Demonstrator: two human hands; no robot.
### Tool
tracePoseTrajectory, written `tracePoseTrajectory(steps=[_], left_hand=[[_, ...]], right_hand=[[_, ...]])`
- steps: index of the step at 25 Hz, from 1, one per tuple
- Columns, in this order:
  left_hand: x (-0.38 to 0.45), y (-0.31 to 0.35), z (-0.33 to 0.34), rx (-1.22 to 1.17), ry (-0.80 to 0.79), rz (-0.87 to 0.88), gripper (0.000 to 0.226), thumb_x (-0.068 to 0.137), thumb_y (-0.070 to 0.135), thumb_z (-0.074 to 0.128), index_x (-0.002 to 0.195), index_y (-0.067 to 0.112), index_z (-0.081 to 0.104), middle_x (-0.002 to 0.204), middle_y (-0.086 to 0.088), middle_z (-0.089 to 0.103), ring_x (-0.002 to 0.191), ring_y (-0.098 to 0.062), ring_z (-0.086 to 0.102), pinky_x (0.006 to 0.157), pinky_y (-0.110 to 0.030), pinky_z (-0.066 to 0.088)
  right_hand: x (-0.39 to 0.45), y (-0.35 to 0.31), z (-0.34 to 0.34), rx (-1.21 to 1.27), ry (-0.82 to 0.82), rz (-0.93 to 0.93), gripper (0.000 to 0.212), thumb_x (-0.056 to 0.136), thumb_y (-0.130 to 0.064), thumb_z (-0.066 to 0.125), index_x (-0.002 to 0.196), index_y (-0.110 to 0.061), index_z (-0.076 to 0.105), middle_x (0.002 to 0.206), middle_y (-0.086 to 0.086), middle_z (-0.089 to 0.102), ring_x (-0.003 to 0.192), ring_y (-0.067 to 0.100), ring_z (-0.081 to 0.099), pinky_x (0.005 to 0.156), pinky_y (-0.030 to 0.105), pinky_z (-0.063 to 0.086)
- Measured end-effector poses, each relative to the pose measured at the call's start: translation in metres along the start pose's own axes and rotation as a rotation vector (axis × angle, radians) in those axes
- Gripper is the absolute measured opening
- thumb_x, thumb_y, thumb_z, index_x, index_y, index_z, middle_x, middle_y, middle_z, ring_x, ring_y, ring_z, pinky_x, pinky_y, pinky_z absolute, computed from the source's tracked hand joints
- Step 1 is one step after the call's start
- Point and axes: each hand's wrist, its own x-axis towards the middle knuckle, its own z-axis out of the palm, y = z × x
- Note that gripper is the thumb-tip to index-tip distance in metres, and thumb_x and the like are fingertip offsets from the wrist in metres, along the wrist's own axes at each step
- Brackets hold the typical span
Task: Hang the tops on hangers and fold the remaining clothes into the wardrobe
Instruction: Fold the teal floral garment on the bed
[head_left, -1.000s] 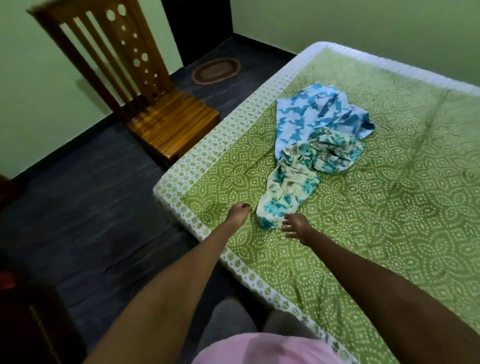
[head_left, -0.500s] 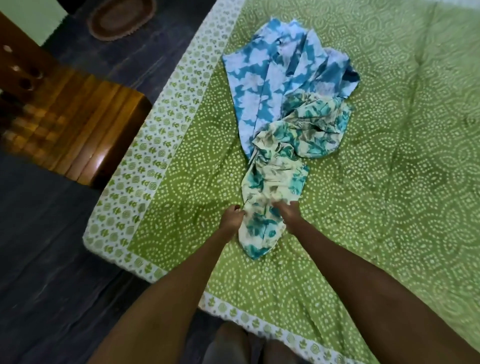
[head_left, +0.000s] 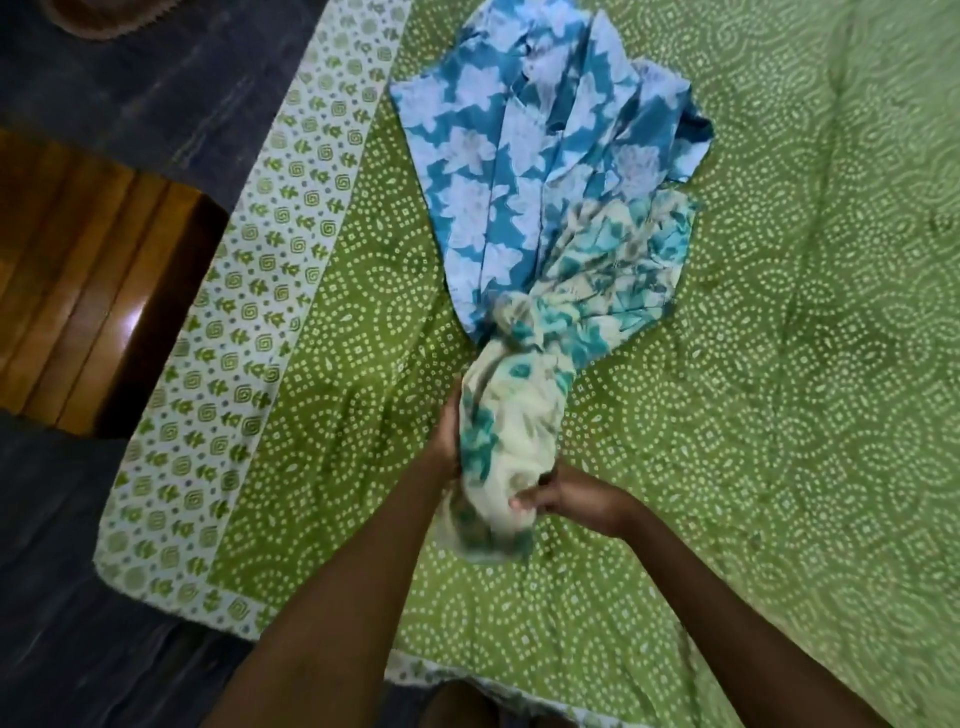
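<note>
Gripping cream floral garment (head_left: 511, 415), both hands (left hand (head_left: 445, 441) fingers hidden)

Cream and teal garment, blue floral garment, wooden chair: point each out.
cream and teal garment (head_left: 511, 415), head view, bunched middle between the hands.
blue floral garment (head_left: 498, 171), head view, flat pleated middle.
wooden chair (head_left: 78, 270), head view, slatted seat.

bed (head_left: 779, 364): green dotted sheet; floor (head_left: 171, 78): dark; wooden chair seat (head_left: 78, 270): left; rug (head_left: 104, 18): top-left
</note>
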Motion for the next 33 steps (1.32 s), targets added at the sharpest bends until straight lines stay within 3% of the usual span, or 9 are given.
tracePoseTrajectory(steps=[2, 4, 6, 8, 11, 13, 18, 25, 33], left_hand=[[-0.004, 0.016, 0.002, 0.044, -0.125, -0.127, 0.057, 0.095, 0.054, 0.031, 0.105, 0.009, 0.064, 0.096, -0.013, 0.070, 0.083, -0.023, 0.068, 0.078, -0.033, 0.054], [-0.015, 0.018, 0.008, 0.311, -0.169, -0.291, 0.047, 0.092, 0.050, 0.044, 0.099, 0.008, 0.065, 0.079, -0.011, 0.072, 0.068, -0.021, 0.069, 0.069, -0.031, 0.057], [-0.025, 0.007, 0.013, 0.502, -0.198, -0.390, 0.035, 0.092, 0.042, 0.050, 0.095, 0.011, 0.064, 0.072, -0.007, 0.072, 0.063, -0.019, 0.069, 0.068, -0.029, 0.056], [-0.035, -0.003, 0.022, 0.645, -0.210, -0.351, 0.024, 0.092, 0.034, 0.052, 0.096, 0.013, 0.064, 0.085, -0.005, 0.073, 0.081, -0.020, 0.069, 0.086, -0.032, 0.052], [-0.063, -0.015, 0.032, 0.800, -0.298, -0.209, 0.045, 0.064, 0.028, 0.072, 0.104, 0.009, 0.066, 0.107, -0.007, 0.064, 0.093, -0.024, 0.062, 0.086, -0.034, 0.048], [-0.086, -0.015, 0.033, 0.501, -0.303, -0.131, 0.041, 0.058, 0.024, 0.066, 0.094, 0.004, 0.068, 0.091, -0.011, 0.063, 0.065, -0.018, 0.060, 0.061, -0.026, 0.048], [-0.167, 0.009, 0.055, 0.114, -0.359, 0.087, 0.040, 0.091, 0.041, 0.045, 0.102, 0.012, 0.070, 0.103, -0.008, 0.070, 0.092, -0.021, 0.067, 0.085, -0.032, 0.052], [-0.269, 0.060, 0.103, 0.458, -0.145, 0.731, 0.028, 0.098, 0.007, 0.041, 0.124, 0.005, 0.052, 0.114, -0.008, 0.060, 0.100, -0.020, 0.058, 0.082, -0.022, 0.048], [-0.378, 0.126, 0.156, 0.084, -0.335, 0.872, 0.042, 0.101, 0.031, 0.035, 0.118, 0.001, 0.057, 0.102, -0.009, 0.070, 0.092, -0.018, 0.067, 0.081, -0.032, 0.055]], right_hand=[[-0.014, 0.006, -0.003, -0.531, 0.020, 0.193, 0.029, 0.082, -0.006, 0.066, 0.111, -0.007, 0.064, 0.105, 0.009, 0.067, 0.091, 0.020, 0.060, 0.063, 0.019, 0.043], [-0.011, 0.013, -0.019, -0.719, 0.524, 0.146, 0.029, 0.087, -0.010, 0.060, 0.114, -0.001, 0.060, 0.114, 0.016, 0.062, 0.098, 0.023, 0.057, 0.069, 0.024, 0.041], [-0.012, 0.001, -0.028, -0.034, 0.906, -0.138, 0.020, 0.091, -0.017, 0.058, 0.107, -0.005, 0.061, 0.108, 0.012, 0.064, 0.093, 0.022, 0.059, 0.074, 0.027, 0.044], [-0.011, -0.022, -0.025, 0.542, 0.638, -0.260, 0.022, 0.096, -0.031, 0.049, 0.101, -0.015, 0.063, 0.100, 0.002, 0.069, 0.088, 0.016, 0.065, 0.078, 0.029, 0.052], [-0.018, -0.047, -0.006, 0.446, 0.474, -0.185, 0.030, 0.091, -0.026, 0.059, 0.115, -0.010, 0.062, 0.106, 0.004, 0.069, 0.088, 0.016, 0.067, 0.071, 0.025, 0.055], [-0.041, -0.056, 0.009, 0.436, 0.434, -0.187, 0.035, 0.086, -0.014, 0.063, 0.120, -0.002, 0.060, 0.105, 0.011, 0.069, 0.082, 0.020, 0.068, 0.067, 0.027, 0.056], [-0.127, -0.084, 0.041, 0.571, 0.186, -0.413, 0.033, 0.085, -0.031, 0.049, 0.102, -0.011, 0.068, 0.094, 0.004, 0.073, 0.085, 0.016, 0.069, 0.072, 0.025, 0.056], [-0.254, -0.148, 0.072, 0.039, 0.402, -0.618, 0.026, 0.099, -0.025, 0.044, 0.084, -0.012, 0.061, 0.053, -0.011, 0.063, 0.047, 0.001, 0.058, 0.042, 0.013, 0.040], [-0.354, -0.203, 0.058, 0.308, 0.545, -0.867, 0.022, 0.091, -0.023, 0.054, 0.084, -0.008, 0.069, 0.076, 0.008, 0.070, 0.068, 0.023, 0.064, 0.070, 0.033, 0.054]])
